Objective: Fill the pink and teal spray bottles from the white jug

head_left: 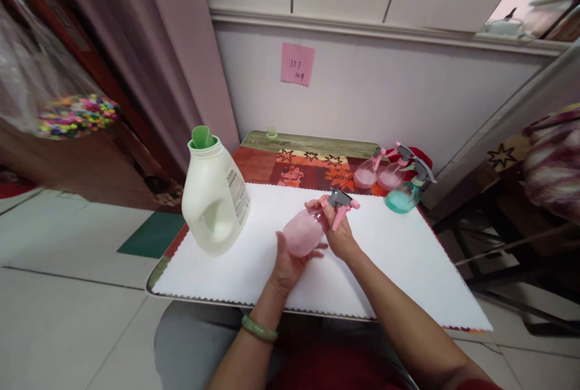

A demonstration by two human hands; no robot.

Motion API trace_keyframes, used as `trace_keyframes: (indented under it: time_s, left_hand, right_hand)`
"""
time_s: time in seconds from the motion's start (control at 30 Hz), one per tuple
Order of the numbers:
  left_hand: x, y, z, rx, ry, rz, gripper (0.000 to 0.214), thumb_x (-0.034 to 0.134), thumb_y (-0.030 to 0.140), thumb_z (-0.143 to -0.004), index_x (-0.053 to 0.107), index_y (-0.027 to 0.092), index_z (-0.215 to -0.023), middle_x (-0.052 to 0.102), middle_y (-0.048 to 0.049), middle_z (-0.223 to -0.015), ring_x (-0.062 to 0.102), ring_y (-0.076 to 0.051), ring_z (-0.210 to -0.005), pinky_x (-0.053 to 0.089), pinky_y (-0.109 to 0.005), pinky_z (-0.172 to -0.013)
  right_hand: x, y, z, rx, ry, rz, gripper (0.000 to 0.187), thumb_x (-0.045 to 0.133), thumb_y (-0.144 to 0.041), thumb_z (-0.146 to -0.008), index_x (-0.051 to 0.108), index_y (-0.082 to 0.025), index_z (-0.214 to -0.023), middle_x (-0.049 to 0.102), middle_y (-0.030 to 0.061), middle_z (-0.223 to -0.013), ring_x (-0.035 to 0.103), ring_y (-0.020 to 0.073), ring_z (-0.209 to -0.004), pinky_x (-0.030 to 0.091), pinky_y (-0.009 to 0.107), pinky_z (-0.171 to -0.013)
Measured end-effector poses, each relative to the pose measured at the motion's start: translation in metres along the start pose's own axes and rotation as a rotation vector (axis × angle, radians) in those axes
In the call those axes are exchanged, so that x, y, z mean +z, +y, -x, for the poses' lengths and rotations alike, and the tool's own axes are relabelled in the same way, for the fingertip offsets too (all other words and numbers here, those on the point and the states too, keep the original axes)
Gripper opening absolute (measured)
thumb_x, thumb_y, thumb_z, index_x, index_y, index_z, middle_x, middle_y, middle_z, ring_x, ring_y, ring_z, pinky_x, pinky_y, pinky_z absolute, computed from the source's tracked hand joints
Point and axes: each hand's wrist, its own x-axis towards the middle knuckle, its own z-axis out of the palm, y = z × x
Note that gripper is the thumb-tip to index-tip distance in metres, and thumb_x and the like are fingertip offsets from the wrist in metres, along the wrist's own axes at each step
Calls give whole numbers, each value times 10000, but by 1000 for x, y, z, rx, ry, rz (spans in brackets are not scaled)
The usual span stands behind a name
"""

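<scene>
A pink spray bottle (302, 232) with a grey and pink trigger head lies tilted above the white mat (399, 257). My left hand (287, 264) cups its round body from below. My right hand (338, 230) is closed around the neck and trigger head (341, 201). A large white jug (214, 197) with a green spout stands upright on the mat's left part, apart from both hands.
Two pink spray bottles (376, 172) and a teal one (403, 195) stand at the table's far right. A small green cap (271, 133) sits at the table's back edge. A pink note (297, 64) hangs on the wall. A chair frame stands to the right.
</scene>
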Motion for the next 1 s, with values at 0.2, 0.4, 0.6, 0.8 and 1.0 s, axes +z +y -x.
trace_keyframes:
  time_s: [0.2,0.4,0.6,0.8,1.0]
  left_hand:
    - [-9,-2,-3,-249,-17,-44,946,323,941,-757,694,87,-927,608,-65,-546,366,-82,-296,168,-225,-299]
    - [-5,-4,0,53,97,-122,698,871,443,-670,548,262,-1262,676,-71,-1144,651,-163,-768,511,-246,-572]
    - [-7,-11,-2,183,81,-168,1236,985,234,-485,314,386,-1512,559,-85,-1439,580,-292,-1241,507,-398,-974]
    - [-5,-4,-2,-209,-62,13,1000,492,917,-714,623,104,-1281,716,-212,-1099,711,-306,-834,550,-373,-603]
    - [-4,-5,-2,-78,87,-94,650,779,598,-750,576,186,-1210,680,-65,-942,614,-139,-652,451,-231,-502]
  right_hand:
    - [-4,-4,2,-32,-17,10,297,587,-540,-938,574,-249,-992,724,47,-1074,677,208,-919,538,342,-784]
    - [-2,-4,1,-17,104,62,348,591,-575,-920,576,-231,-973,739,67,-1064,680,236,-1005,513,393,-916]
    - [0,-4,5,-54,129,22,296,582,-529,-942,580,-236,-986,732,46,-1027,682,204,-948,517,373,-901]
    - [-1,-4,9,-55,68,16,278,578,-516,-949,569,-239,-977,730,50,-1030,681,193,-883,536,360,-849]
    - [-10,0,2,-65,64,85,297,555,-525,-958,580,-233,-1007,745,60,-1044,687,216,-973,513,375,-906]
